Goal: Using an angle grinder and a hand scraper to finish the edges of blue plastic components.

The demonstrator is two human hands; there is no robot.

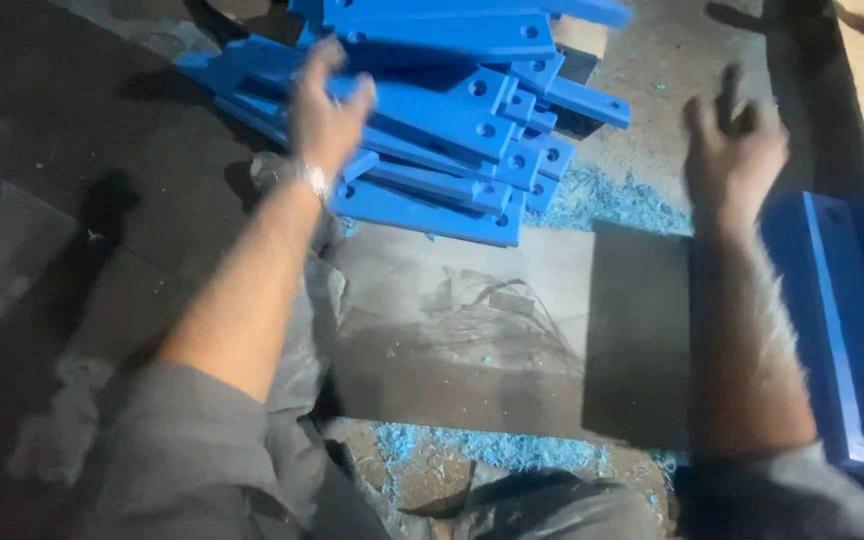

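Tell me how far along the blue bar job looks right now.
Done: drilled blue bars lie piled, with blue shavings on the floor. In hand: nothing; left hand reaches over the pile, right hand is empty. Left: the grey board holds no bar.
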